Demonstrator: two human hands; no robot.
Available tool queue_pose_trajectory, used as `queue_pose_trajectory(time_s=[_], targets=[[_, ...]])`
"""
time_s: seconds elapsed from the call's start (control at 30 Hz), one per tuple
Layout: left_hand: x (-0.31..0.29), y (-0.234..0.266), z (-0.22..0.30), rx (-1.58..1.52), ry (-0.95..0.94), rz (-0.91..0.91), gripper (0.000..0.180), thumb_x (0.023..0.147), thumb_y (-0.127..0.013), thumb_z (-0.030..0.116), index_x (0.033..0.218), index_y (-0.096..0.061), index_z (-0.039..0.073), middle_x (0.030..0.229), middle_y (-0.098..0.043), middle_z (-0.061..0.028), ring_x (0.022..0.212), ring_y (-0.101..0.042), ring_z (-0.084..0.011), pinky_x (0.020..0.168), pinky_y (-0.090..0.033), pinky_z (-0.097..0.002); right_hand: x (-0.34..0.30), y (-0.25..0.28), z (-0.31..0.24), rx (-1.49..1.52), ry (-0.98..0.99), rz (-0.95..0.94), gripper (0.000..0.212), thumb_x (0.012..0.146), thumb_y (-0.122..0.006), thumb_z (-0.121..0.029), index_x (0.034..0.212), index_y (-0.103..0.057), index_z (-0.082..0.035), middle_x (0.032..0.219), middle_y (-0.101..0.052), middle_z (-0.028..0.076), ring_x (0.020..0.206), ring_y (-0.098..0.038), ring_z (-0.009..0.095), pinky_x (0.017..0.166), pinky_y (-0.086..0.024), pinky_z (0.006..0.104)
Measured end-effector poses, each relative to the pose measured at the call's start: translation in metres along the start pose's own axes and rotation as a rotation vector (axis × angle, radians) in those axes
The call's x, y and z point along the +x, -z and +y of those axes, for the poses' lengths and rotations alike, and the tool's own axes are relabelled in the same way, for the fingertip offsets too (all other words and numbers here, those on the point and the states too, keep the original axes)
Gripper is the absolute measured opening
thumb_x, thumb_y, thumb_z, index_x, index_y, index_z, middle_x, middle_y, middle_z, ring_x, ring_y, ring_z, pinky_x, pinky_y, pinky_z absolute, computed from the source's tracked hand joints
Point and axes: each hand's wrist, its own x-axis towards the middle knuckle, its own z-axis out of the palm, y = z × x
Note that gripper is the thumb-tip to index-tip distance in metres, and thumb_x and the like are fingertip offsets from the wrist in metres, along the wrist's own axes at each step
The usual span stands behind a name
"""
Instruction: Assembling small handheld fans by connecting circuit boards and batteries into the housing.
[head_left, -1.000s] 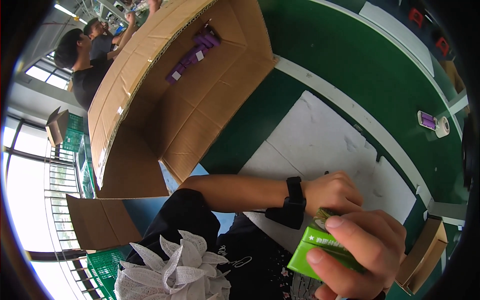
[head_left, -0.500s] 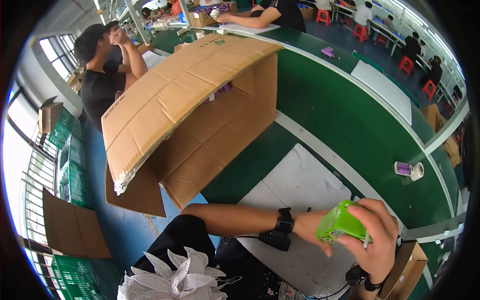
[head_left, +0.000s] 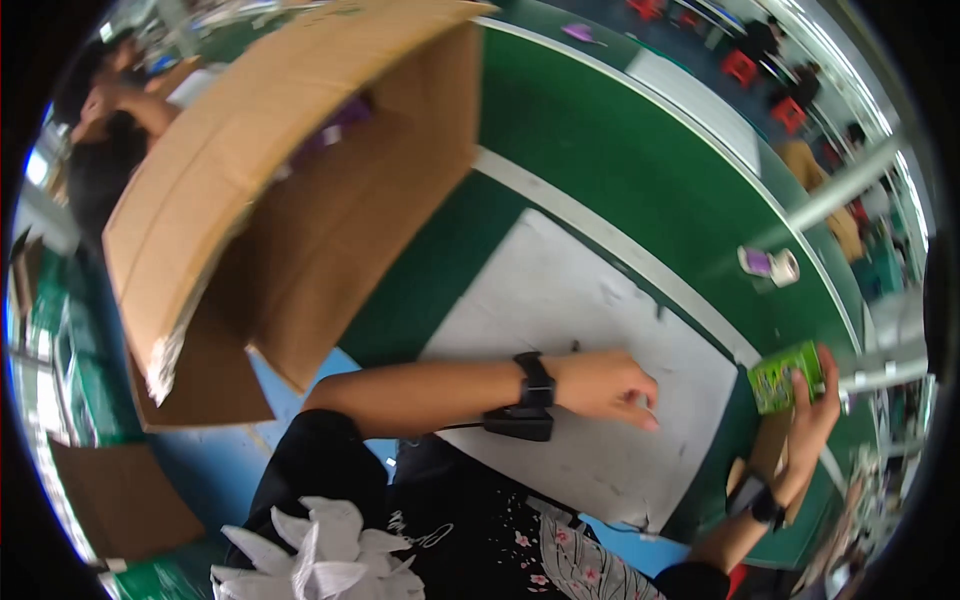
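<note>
Over the right edge of the bench (head_left: pixel 400 312), the right hand (head_left: pixel 814 415) is clamped on a green box (head_left: pixel 774 383), long axis hard to tell. The box lies well right of the left hand (head_left: pixel 603 386), which curls loosely, apparently bare, above a white sheet (head_left: pixel 550 310). Counted: one green box, one sheet, one white roll (head_left: pixel 787 267), one large carton (head_left: pixel 275 130) at the left edge, one small carton (head_left: pixel 769 446) beneath the right hand.

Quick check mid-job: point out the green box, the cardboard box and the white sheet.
Green box (head_left: pixel 774 382), head view: its face, beside the fingers.
Cardboard box (head_left: pixel 235 150), head view: its outer wall.
White sheet (head_left: pixel 600 308), head view: bare surface.
</note>
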Motion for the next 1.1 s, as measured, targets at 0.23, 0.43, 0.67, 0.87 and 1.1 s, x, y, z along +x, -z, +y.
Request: queue_pose_trajectory(time_s=[0.23,0.43,0.67,0.87,1.1], targets=[[0.002,0.0,0.001,0.009,0.052,-0.038,0.038,0.085,-0.068,0.04,0.093,-0.064,0.003,0.076,-0.063,-0.0116,0.064,-0.061,-0.0261,0.059,-0.048,-0.0364,-0.001,-0.009,0.053,-0.313,-0.033,0.139,0.036,0.089,-0.062,-0.008,0.124,-0.055,-0.001,0.112,-0.064,0.016,0.104,-0.06,0.022,0.093,-0.044,0.0323],[-0.003,0.001,0.007,-0.02,0.059,0.007,0.038,0.085,-0.068,0.04,0.09,-0.064,0.002,0.074,-0.063,-0.0122,0.066,-0.061,-0.0265,0.059,-0.048,-0.0366,-0.01,-0.017,0.076,-0.254,-0.109,0.151,0.034,0.091,-0.061,-0.012,0.123,-0.055,0.0,0.112,-0.064,0.018,0.102,-0.061,0.023,0.09,-0.046,0.0332],[0.004,0.002,0.004,-0.062,0.042,0.025,0.041,0.086,-0.066,0.042,0.087,-0.064,0.001,0.071,-0.062,-0.0131,0.066,-0.061,-0.027,0.059,-0.047,-0.0369,-0.016,-0.001,0.092,-0.217,-0.16,0.116,0.04,0.093,-0.06,-0.014,0.128,-0.05,0.002,0.116,-0.062,0.02,0.104,-0.06,0.027,0.091,-0.046,0.0339],[-0.004,0.009,0.005,-0.047,0.066,0.039,0.04,0.087,-0.065,0.042,0.086,-0.064,0.001,0.071,-0.062,-0.0126,0.066,-0.061,-0.0269,0.059,-0.047,-0.0372,-0.02,-0.023,0.044,-0.501,0.103,0.377,0.036,0.092,-0.06,-0.014,0.125,-0.054,0.001,0.124,-0.057,0.02,0.112,-0.056,0.031,0.095,-0.044,0.0386],[0.004,0.024,0.01,0.001,0.08,0.144,0.034,0.092,-0.06,0.035,0.088,-0.066,0.002,0.076,-0.064,-0.0125,0.067,-0.06,-0.0261,0.061,-0.048,-0.0352,-0.054,-0.046,0.039,-0.187,0.453,0.625,0.025,0.09,-0.06,-0.009,0.113,-0.06,0.002,0.117,-0.059,0.017,0.107,-0.057,0.032,0.094,-0.044,0.0404]])
